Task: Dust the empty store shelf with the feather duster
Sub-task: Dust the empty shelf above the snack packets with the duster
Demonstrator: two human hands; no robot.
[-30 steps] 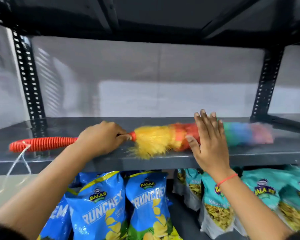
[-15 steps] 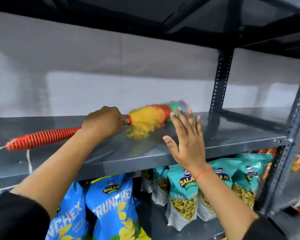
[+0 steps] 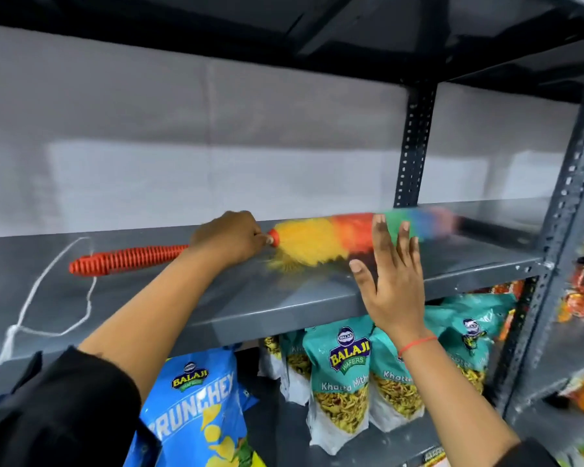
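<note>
While the left hand [image 3: 228, 239] clamps the duster [image 3: 317, 242], its feathers lie along the shelf [image 3: 284, 308]. Right hand [image 3: 390, 278] hovers spread open at the front edge.

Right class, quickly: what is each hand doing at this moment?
Left hand: closed around the ribbed orange handle of the rainbow feather duster.
Right hand: open, fingers spread, holding nothing.

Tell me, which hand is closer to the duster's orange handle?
Left. The left hand grips the orange handle where it meets the feathers. The right hand is held open off to the right, in front of the feathers.
</note>
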